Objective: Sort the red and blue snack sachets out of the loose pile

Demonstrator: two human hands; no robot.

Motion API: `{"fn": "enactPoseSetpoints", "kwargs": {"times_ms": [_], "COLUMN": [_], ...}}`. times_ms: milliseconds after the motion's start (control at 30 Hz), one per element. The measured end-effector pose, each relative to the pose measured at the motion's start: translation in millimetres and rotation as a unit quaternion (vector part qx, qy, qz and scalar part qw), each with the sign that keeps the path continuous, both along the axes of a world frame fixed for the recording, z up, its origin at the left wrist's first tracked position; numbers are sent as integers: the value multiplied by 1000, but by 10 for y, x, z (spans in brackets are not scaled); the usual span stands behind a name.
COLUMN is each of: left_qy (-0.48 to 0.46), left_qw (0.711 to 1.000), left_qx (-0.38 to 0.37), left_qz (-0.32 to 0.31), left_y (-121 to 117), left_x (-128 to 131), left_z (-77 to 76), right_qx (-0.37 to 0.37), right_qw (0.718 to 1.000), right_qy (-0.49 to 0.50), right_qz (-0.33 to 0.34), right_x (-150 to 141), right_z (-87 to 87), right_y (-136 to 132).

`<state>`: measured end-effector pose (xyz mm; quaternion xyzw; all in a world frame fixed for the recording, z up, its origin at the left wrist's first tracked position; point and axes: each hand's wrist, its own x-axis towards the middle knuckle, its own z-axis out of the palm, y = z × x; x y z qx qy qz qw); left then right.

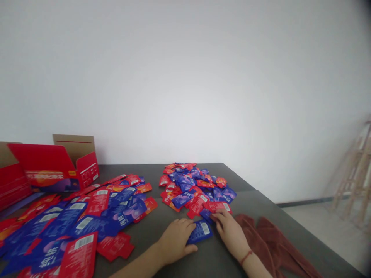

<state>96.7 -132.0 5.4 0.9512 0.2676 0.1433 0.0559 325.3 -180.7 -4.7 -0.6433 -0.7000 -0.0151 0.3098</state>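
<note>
Near the table's front, my left hand (178, 240) has its fingers curled over the left edge of a flat blue sachet (202, 231) with a white barcode label. Its thumb lies along the near side of that sachet. Close by on the right, my right hand (230, 233) grips the edge of a second blue sachet (206, 214) with closed fingertips, which partly hide it. Just beyond both hands spreads a loose pile of small red and blue sachets (185, 187). A red sachet (218, 206) lies right behind my right fingertips.
On the left lies a larger heap of red and blue pouches (92, 224). Behind it stand an open red carton (48, 168) and part of another red box (13, 185). Brown cloth (269, 243) lies beside my right forearm. The dark table (255, 204) ends on the right; wooden stands (355, 175) are beyond.
</note>
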Motion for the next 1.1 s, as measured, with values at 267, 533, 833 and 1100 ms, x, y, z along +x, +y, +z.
{"fn": "enactPoseSetpoints", "kwargs": {"times_ms": [267, 533, 833, 1100], "left_qy": [83, 143, 193, 66], "left_qw": [994, 968, 909, 966], "left_qx": [66, 110, 97, 130], "left_qz": [2, 174, 357, 215], "left_y": [-79, 409, 902, 702], "left_x": [406, -756, -1791, -365], "left_z": [-50, 361, 308, 233], "right_qx": [-5, -23, -29, -27], "right_qw": [1000, 1000, 999, 998], "right_qy": [4, -9, 4, 25], "right_qz": [9, 15, 31, 42], "right_x": [-51, -98, -154, -131], "right_z": [-11, 38, 2, 7], "right_y": [5, -5, -6, -8]}}
